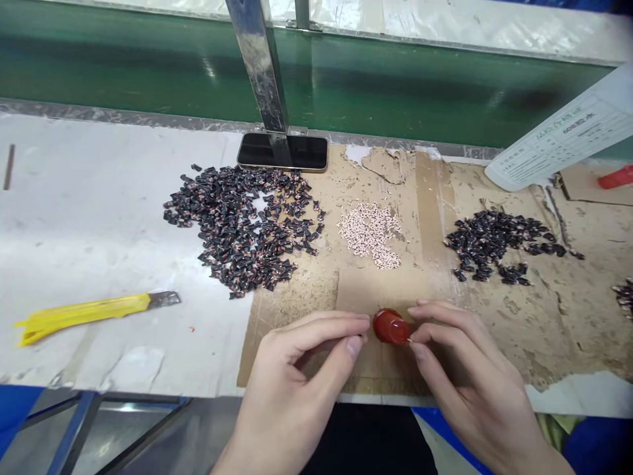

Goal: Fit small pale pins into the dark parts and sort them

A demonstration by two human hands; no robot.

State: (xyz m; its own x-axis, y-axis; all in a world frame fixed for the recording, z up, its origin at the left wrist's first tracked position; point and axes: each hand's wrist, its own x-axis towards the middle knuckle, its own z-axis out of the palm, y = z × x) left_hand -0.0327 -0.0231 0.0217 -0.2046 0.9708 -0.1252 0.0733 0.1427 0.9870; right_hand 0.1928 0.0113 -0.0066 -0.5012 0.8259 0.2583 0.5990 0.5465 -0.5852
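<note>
A small red cup (391,326) stands on the cardboard (376,290), between my two hands. My right hand (475,376) pinches a tiny pale piece (409,340) at the cup's right side; the piece is too small to make out well. To the cup's left, my left hand (306,376) has its thumb and forefinger pressed together, and what they hold, if anything, is hidden. Beyond the cup lies a heap of tiny pinkish-white pieces (370,234). Small black pieces with coppery ends form a large pile (247,231) on the left and a smaller pile (497,241) on the right.
A yellow utility knife (93,313) lies at left with its blade out. A phone (283,152) rests against the metal post (262,66) at the back. At right a white bottle (558,142) lies tilted, near a red object (616,177). The table's front edge (188,390) runs close by my hands.
</note>
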